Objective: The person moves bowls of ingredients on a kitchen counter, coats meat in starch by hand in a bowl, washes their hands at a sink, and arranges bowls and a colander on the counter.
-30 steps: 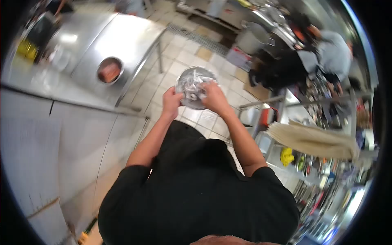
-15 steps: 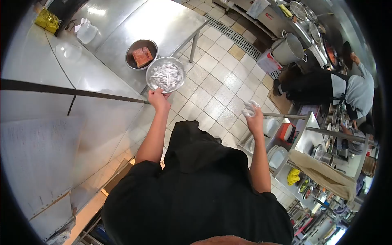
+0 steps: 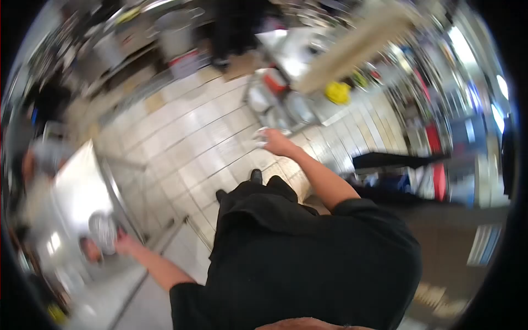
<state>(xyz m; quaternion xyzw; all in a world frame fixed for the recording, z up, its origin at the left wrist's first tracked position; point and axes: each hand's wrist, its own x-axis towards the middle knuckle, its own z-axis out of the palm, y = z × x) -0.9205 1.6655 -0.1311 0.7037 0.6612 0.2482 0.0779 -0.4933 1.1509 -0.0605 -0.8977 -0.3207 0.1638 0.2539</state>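
My left hand (image 3: 125, 243) is stretched out to the left, closed on the rim of a round metal bowl (image 3: 103, 233). Whitish, flour-coated strips fill that bowl, though motion smears them now. Beside it, over the steel table (image 3: 82, 192), a second bowl holds a reddish-pink block (image 3: 91, 249); its outline is blurred. My right hand (image 3: 273, 141) hangs out in front over the floor, its fingers coated white and loosely apart. Nothing shows in it.
A shelf unit with stacked white plates (image 3: 298, 107) and a red box (image 3: 275, 80) stands ahead of my right hand. A yellow bag (image 3: 337, 93) lies near it. A large pot (image 3: 176, 33) is farther off. Blurred co-workers stand at the far left (image 3: 49, 154) and top.
My view has swung round to the right, so the table and bowls now appear lower left. My left hand still grips the bowl; my right arm reaches out nearer the plate shelf.
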